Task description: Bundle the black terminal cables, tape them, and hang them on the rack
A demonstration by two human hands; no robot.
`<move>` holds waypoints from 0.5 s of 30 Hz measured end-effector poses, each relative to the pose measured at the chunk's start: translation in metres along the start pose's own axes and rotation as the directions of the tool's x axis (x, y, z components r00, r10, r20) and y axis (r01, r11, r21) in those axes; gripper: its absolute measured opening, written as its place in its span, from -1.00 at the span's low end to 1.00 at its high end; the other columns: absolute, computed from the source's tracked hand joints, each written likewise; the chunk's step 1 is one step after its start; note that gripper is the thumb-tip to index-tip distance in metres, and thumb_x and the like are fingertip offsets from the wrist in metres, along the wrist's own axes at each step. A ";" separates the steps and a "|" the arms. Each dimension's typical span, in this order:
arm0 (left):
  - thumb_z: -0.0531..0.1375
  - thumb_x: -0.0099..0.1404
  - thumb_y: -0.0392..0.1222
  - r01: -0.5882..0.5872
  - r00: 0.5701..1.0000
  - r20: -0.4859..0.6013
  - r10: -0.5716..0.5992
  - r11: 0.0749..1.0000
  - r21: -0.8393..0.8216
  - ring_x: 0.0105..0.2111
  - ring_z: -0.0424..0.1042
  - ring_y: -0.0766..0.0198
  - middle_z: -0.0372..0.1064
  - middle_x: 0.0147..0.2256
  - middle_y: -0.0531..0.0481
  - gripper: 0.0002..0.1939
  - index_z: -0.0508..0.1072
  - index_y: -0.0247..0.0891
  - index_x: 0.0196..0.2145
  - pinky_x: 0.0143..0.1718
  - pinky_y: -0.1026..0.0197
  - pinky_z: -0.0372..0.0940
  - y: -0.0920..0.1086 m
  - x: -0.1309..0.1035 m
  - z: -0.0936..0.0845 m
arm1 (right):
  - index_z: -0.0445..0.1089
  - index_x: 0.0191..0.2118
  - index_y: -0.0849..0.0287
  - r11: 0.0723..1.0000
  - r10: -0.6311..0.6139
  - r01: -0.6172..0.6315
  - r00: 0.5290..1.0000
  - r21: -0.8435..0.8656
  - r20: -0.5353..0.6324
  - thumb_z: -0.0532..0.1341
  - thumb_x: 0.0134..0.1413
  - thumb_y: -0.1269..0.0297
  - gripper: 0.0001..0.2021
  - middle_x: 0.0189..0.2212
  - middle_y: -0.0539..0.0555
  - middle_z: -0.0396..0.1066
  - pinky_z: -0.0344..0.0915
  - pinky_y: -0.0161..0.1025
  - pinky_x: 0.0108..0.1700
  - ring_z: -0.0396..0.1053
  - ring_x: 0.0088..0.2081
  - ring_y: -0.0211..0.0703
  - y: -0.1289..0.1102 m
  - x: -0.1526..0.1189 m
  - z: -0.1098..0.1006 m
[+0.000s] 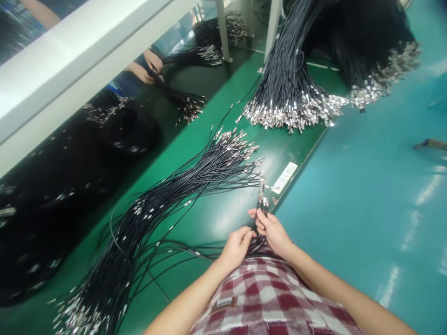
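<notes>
Close to my body, at the near edge of the green table, my right hand (270,230) is closed around a small bunch of black cables (264,209). Their metal connector ends point away from me, above the fingers. My left hand (239,244) is just beside it, thumb and fingers pinched together at the cables' lower part; exactly what it grips is hidden. From this bunch the cables trail left across the table. A large bundle of black cables (153,204) with silver connectors at both ends lies on the left.
Thick hanks of cables (293,93) with silver tips hang over the table's far right. A white label (284,177) is stuck near the edge of the green table (216,209). A pale frame bar (87,51) crosses the upper left. Another person's hands (146,67) hold cables beyond it.
</notes>
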State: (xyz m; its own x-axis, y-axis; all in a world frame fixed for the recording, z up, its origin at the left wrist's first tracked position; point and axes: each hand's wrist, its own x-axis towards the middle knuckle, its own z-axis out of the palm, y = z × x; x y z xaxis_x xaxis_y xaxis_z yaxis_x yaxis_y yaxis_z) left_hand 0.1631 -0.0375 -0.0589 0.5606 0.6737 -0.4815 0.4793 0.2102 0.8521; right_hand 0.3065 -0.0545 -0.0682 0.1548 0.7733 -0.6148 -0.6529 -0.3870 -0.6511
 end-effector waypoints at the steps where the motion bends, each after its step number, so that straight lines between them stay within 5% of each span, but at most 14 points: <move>1: -0.03 0.41 0.09 -0.002 1.000 0.019 0.001 1.000 0.010 -0.55 0.16 0.36 0.17 -0.59 0.12 -0.55 0.46 -0.32 -0.30 -0.45 0.29 0.12 -0.001 -0.001 0.000 | 0.48 -0.45 0.19 0.999 -0.017 0.016 1.000 -0.028 -0.023 0.41 -0.16 -0.14 -0.57 -0.55 -0.04 0.25 -0.08 -0.38 -0.64 -0.04 -0.60 -0.40 0.001 -0.001 0.000; 4: -0.09 0.44 0.05 -0.044 0.998 0.047 0.039 0.994 0.104 -0.44 0.28 0.30 0.30 -0.50 0.04 -0.53 0.48 -0.30 -0.32 -0.31 0.25 0.22 -0.018 -0.014 -0.015 | 0.42 -0.51 0.16 0.998 -0.066 0.067 0.994 0.016 -0.082 0.43 -0.17 -0.10 -0.59 -0.38 0.05 0.42 0.25 -0.33 -0.46 0.27 -0.42 -0.25 0.004 -0.002 -0.001; 6: -0.13 0.45 0.02 0.001 0.996 -0.086 0.023 0.962 0.274 -0.34 0.34 0.23 0.36 -0.42 -0.04 -0.51 0.45 -0.28 -0.39 -0.18 0.17 0.25 -0.041 -0.035 -0.036 | 0.39 -0.47 0.13 0.983 -0.016 0.035 0.994 0.180 -0.108 0.43 -0.13 -0.05 -0.63 -0.42 0.03 0.42 0.36 -0.26 -0.33 0.34 -0.36 -0.19 0.003 0.001 -0.003; 9: -0.01 0.40 -0.04 0.335 0.928 -0.306 -0.213 0.837 0.433 -0.35 0.35 0.18 0.31 -0.48 -0.04 -0.59 0.33 -0.26 -0.54 -0.17 0.08 0.28 -0.083 -0.073 -0.068 | 0.30 -0.47 0.13 0.905 0.142 -0.091 0.985 0.415 -0.096 0.38 0.02 0.05 -0.67 -0.68 -0.14 0.11 0.24 -0.38 -0.55 0.10 -0.63 -0.36 0.003 0.010 -0.010; 11: 0.14 0.30 -0.10 0.453 0.890 -0.269 -0.368 0.776 0.439 -0.40 0.37 0.18 0.27 -0.55 0.01 -0.68 0.29 -0.25 -0.58 -0.23 0.10 0.31 -0.101 -0.086 -0.088 | 0.23 -0.49 0.14 0.857 0.214 -0.156 0.975 0.492 -0.065 0.33 0.10 0.07 -0.65 -0.74 -0.20 -0.06 0.01 -0.43 -0.70 -0.12 -0.71 -0.41 0.004 0.016 -0.015; 13: 0.19 0.25 -0.19 0.410 0.910 -0.270 -0.315 0.776 0.478 -0.33 0.41 0.17 0.36 -0.46 -0.02 -0.82 0.36 -0.27 -0.48 -0.19 0.12 0.33 -0.102 -0.074 -0.107 | 0.22 -0.47 0.15 0.828 0.246 -0.192 0.969 0.527 -0.034 0.32 0.12 0.06 -0.65 -0.75 -0.22 -0.09 -0.10 -0.43 -0.74 -0.17 -0.74 -0.42 0.006 0.021 -0.018; 15: 0.16 0.28 -0.27 0.349 0.894 -0.441 -0.082 0.745 0.568 -0.11 0.40 0.11 0.41 -0.18 -0.16 -0.92 0.40 -0.29 -0.24 -0.04 0.07 0.30 -0.088 -0.036 -0.125 | 0.25 -0.43 0.16 0.809 0.259 -0.216 0.966 0.547 -0.002 0.34 0.11 0.09 -0.69 -0.75 -0.23 -0.09 -0.09 -0.45 -0.74 -0.17 -0.74 -0.43 0.007 0.023 -0.018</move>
State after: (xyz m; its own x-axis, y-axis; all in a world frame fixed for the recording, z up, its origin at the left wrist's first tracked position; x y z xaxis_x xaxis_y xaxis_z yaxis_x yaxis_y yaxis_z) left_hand 0.0162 0.0083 -0.0908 0.1636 0.8975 -0.4097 0.9366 -0.0107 0.3504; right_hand 0.3191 -0.0487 -0.0953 -0.0181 0.6453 -0.7637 -0.9670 -0.2053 -0.1506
